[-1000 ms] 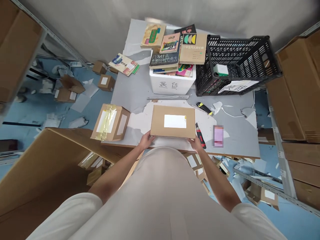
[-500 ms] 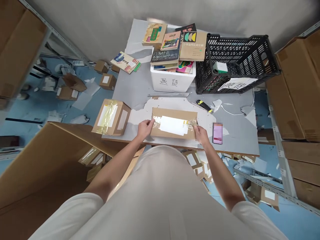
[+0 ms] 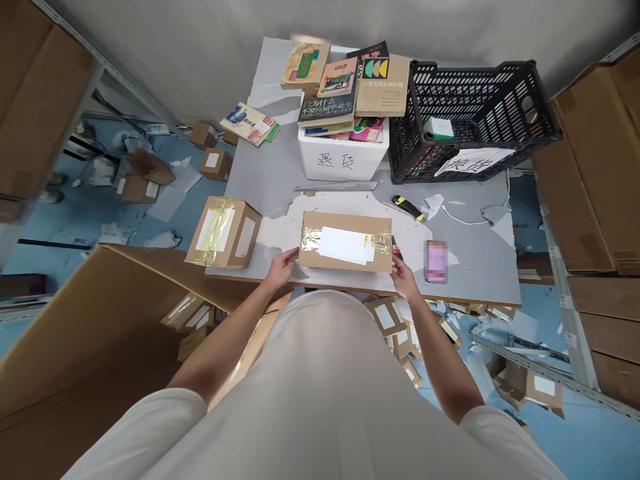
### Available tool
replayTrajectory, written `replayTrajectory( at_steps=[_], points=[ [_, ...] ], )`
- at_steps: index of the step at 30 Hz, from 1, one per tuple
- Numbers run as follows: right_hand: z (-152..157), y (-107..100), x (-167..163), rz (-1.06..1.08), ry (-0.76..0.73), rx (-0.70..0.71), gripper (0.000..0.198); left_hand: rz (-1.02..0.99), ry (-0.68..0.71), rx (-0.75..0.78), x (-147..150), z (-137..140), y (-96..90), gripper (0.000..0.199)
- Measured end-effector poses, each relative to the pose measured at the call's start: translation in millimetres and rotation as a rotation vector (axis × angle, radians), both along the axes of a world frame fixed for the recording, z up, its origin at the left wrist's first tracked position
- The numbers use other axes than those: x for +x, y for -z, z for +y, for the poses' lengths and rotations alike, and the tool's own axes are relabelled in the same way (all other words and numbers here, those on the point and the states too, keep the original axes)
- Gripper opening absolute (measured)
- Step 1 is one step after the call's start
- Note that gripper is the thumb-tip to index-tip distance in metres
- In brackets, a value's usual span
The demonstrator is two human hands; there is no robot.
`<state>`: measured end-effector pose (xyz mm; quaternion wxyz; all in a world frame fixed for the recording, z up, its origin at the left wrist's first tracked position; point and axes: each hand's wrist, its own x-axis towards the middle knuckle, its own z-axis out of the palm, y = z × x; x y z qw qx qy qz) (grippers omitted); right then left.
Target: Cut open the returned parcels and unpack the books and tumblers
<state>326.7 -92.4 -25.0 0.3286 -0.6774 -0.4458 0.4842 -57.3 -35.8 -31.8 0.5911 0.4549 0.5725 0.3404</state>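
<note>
A long, taped cardboard box [image 3: 310,260] with a white label on top lies lengthwise across my front at the table's near side. My left hand [image 3: 281,270] is at its left end, fingers reaching to the lower corner. At the opposite end, my right hand [image 3: 405,279] has its fingers against the lower right corner, so the box sits between both hands. A small red and black item [image 3: 397,249] shows partly beside the right end; its kind is unclear. To the left stands another taped, labelled box [image 3: 240,230].
White bin [image 3: 345,160] heaped with books stands behind, beside a black plastic crate [image 3: 470,120]. A yellow and black box cutter [image 3: 409,208] and a phone [image 3: 436,262] lie on the right. Loose books [image 3: 249,123] lie back left. A large open carton [image 3: 100,320] stands left.
Both hands have shifted from the upper sides of the box's ends to its lower corners. The box sits slightly farther from me, and the red and black item has come into view.
</note>
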Motion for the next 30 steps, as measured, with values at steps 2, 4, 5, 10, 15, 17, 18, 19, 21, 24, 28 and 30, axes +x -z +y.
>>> replayTrajectory(
  at_steps=[2, 4, 5, 10, 15, 17, 18, 19, 21, 24, 28, 30],
  points=[
    [-4.5, 8.9, 1.0, -0.001, -0.073, -0.02, 0.078, 0.013, 0.105, 0.048, -3.8, -7.8, 7.0, 0.076],
    [-4.1, 14.5, -1.8, 0.002, -0.123, -0.032, 0.089, 0.052, 0.172, 0.078, -2.7, -12.9, 11.8, 0.075],
    [-2.5, 16.3, -4.6, 0.006, -0.14, -0.03, 0.089, 0.069, 0.19, 0.081, -0.6, -14.2, 13.6, 0.072],
    [7.7, 19.9, -20.0, 0.038, -0.079, -0.039, 0.059, 0.092, 0.169, 0.058, 12.0, -11.3, 19.1, 0.063],
    [10.3, 9.5, -14.7, 0.021, -0.141, 0.004, 0.051, 0.22, 0.173, 0.162, 10.3, 1.4, 1.7, 0.049],
    [12.3, -1.1, -10.5, -0.049, -0.187, 0.055, 0.052, 0.308, 0.175, 0.21, 9.9, 7.5, -12.6, 0.045],
    [14.3, -7.3, -9.2, -0.097, -0.216, 0.087, 0.054, 0.341, 0.164, 0.229, 10.7, 10.6, -19.9, 0.044],
    [17.0, -13.7, -8.7, -0.149, -0.245, 0.119, 0.056, 0.371, 0.143, 0.243, 12.3, 13.8, -26.5, 0.045],
    [24.4, -25.3, -10.1, -0.249, -0.283, 0.15, 0.061, 0.434, 0.089, 0.254, 17.2, 20.1, -36.0, 0.046],
    [39.0, -34.7, -15.3, -0.378, -0.264, 0.077, 0.072, 0.544, 0.049, 0.215, 25.7, 30.3, -38.9, 0.048],
    [60.4, -29.2, -19.3, -0.446, -0.192, -0.044, 0.079, 0.589, 0.04, 0.134, 31.8, 45.4, -28.4, 0.05],
    [68.5, -22.4, -18.7, -0.416, -0.143, -0.067, 0.078, 0.582, 0.047, 0.135, 31.6, 52.4, -21.3, 0.051]
  ],
)
